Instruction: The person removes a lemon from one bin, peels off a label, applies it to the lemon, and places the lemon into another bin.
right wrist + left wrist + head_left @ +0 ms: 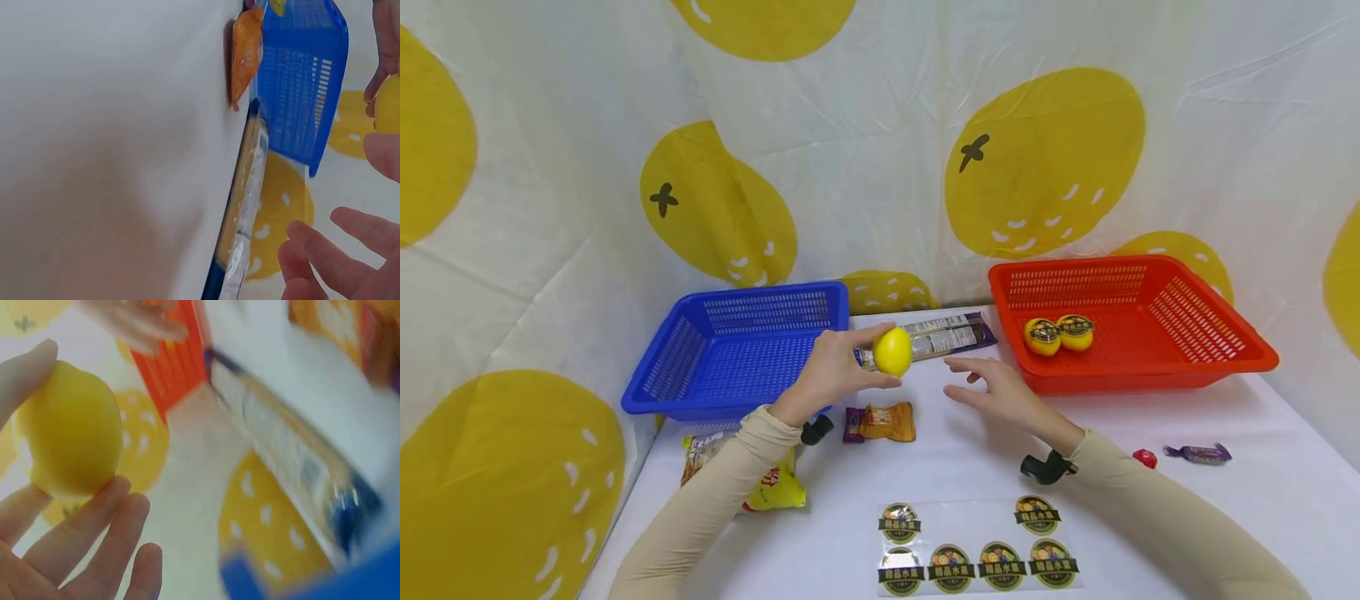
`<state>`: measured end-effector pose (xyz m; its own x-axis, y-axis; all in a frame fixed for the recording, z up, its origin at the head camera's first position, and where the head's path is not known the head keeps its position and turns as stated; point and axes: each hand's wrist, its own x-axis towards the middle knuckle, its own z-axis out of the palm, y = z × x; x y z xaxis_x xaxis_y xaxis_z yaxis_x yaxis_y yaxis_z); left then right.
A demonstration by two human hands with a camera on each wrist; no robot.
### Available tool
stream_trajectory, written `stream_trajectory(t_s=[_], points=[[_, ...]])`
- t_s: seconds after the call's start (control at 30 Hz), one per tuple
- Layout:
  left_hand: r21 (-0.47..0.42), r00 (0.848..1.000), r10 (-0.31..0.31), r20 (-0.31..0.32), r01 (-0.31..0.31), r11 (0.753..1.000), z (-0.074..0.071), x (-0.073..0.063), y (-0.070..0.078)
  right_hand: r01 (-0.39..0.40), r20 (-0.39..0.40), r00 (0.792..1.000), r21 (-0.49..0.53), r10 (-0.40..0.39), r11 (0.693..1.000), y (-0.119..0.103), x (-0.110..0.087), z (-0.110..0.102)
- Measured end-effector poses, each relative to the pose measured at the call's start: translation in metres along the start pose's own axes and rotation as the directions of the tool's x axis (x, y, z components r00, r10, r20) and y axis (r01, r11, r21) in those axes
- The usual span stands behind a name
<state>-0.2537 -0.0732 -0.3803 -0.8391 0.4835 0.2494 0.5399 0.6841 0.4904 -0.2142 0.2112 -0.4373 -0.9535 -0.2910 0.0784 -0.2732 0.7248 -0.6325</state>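
Note:
My left hand (835,371) holds a yellow lemon (892,352) between thumb and fingers, above the table. In the left wrist view the thumb lies on one side of the lemon (72,431) and the fingertips on the other. No sticker shows on its visible sides. My right hand (1000,396) hovers to the right of the lemon, fingers apart and holding nothing. Two lemons (1042,337) with black round stickers sit side by side in the red basket (1150,333). A clear sheet (962,521) with several of the same black stickers lies at the table's front.
A blue basket (741,358) stands at the back left. Between the baskets lie long flat packets (943,337). An orange-wrapped snack (891,422) is near my left wrist, with a yellow bag (781,487) under that forearm. A red candy (1145,457) and a purple-wrapped candy (1202,454) lie right.

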Motion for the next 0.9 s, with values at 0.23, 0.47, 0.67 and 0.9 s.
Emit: stream_trajectory(t_s=[0.23, 0.47, 0.67, 0.9], points=[[-0.018, 0.997, 0.072, 0.020, -0.072, 0.997, 0.039, 0.000, 0.024, -0.017, 0.022, 1.000, 0.021, 0.017, 1.000, 0.012, -0.009, -0.005], [0.046, 0.988, 0.157, 0.006, -0.157, 0.987, 0.076, 0.000, 0.029, 0.046, 0.028, 0.998, 0.048, -0.048, 0.998, 0.021, -0.016, -0.005], [0.098, 0.990, 0.136, 0.030, -0.138, 0.986, 0.097, 0.003, 0.022, 0.065, 0.033, 0.997, 0.058, -0.067, 0.996, 0.026, -0.021, -0.003], [0.093, 0.994, 0.087, 0.065, -0.093, 0.991, 0.109, 0.009, 0.020, 0.005, 0.066, 0.998, 0.064, -0.009, 0.998, 0.031, -0.022, 0.004]])
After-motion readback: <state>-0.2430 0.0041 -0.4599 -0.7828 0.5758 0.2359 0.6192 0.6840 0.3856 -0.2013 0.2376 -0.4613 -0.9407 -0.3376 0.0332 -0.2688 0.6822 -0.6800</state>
